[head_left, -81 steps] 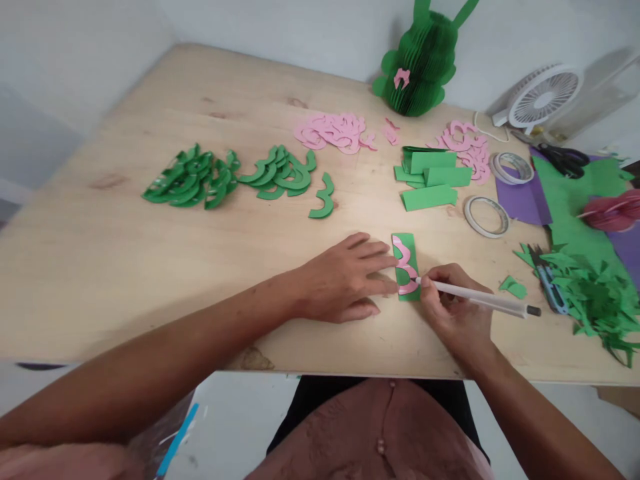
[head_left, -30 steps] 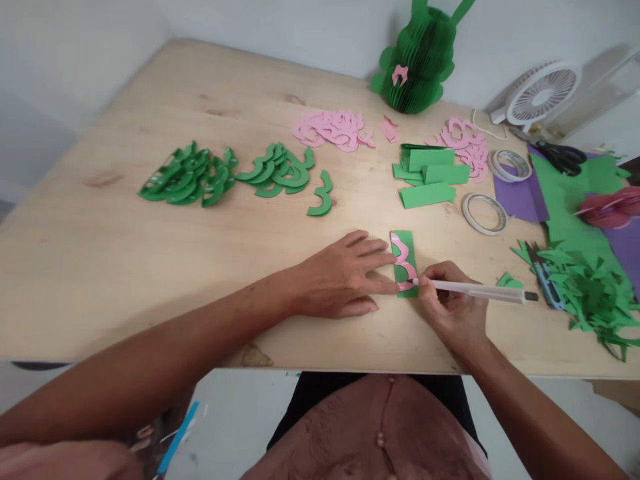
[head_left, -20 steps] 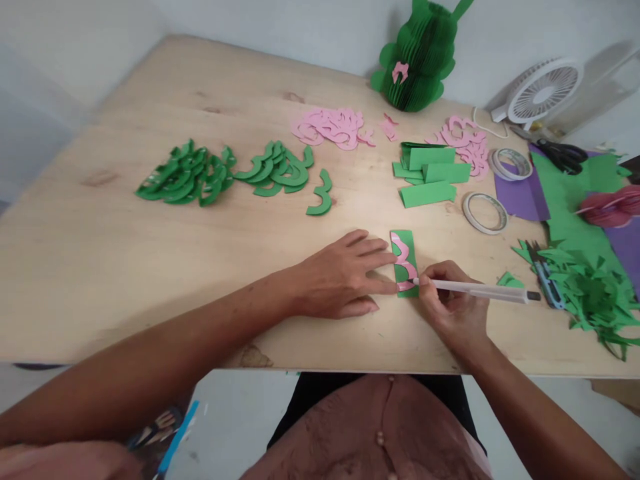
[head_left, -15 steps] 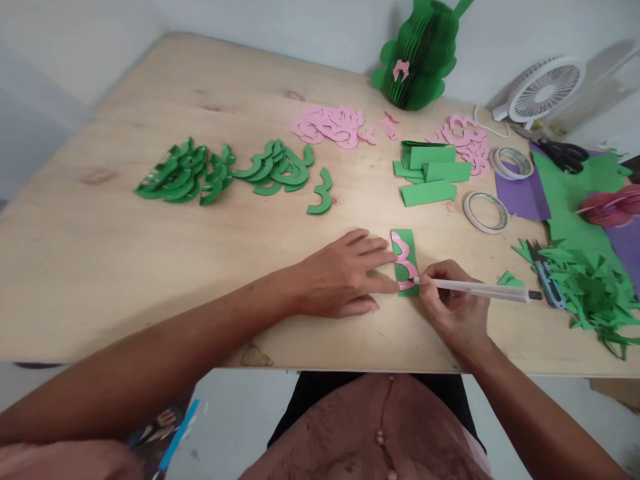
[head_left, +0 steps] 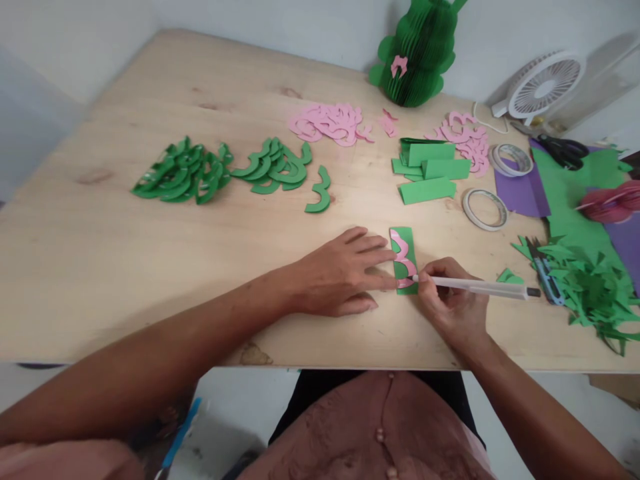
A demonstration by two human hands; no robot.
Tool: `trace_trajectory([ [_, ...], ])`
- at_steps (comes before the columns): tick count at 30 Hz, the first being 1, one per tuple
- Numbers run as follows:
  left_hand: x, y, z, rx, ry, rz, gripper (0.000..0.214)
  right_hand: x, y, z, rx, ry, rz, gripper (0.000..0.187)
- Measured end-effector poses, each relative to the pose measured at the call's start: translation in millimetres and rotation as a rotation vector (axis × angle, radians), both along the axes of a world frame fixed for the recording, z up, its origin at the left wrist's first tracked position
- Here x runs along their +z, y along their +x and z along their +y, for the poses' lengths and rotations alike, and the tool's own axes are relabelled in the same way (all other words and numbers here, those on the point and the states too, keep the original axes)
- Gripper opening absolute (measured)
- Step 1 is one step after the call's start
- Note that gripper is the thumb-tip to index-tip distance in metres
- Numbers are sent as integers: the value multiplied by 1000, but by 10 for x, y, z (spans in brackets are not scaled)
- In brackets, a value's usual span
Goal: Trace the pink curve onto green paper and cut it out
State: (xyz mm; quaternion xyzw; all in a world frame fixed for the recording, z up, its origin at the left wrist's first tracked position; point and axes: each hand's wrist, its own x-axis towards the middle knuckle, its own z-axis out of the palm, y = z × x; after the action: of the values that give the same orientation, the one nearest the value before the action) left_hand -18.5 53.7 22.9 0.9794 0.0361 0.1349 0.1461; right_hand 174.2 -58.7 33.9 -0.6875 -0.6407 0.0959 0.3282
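Little was found to have moved since the earlier frames: the slim white plastic pen (head_left: 480,288) had been lowered to a flatter angle, while its tip was kept at the near end of the pink scalloped paper template (head_left: 403,253). The template was laid on a narrow green paper strip (head_left: 411,240), which lay on the pale wooden counter (head_left: 200,267) near its front edge, between the two hands. The left hand (head_left: 345,273) was spread flat, palm down, with its fingertips pressed at the strip's left edge, seemingly so that neither sheet could slip. The right hand (head_left: 450,307) was closed around the pen near its tip, with the barrel pointed away to the right. Farther back, matte green crescent cut-outs (head_left: 180,179) were heaped in piles, thin pink cut-outs (head_left: 327,123) were scattered, and plain green rectangular strips (head_left: 427,170) were stacked beside a translucent tape roll (head_left: 484,209).
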Motion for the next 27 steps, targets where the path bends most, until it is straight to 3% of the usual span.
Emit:
trace_trajectory([
  [27,-7,-1,-7,11,7,-26,35,10,8,-10,-14,7,-55,16],
])
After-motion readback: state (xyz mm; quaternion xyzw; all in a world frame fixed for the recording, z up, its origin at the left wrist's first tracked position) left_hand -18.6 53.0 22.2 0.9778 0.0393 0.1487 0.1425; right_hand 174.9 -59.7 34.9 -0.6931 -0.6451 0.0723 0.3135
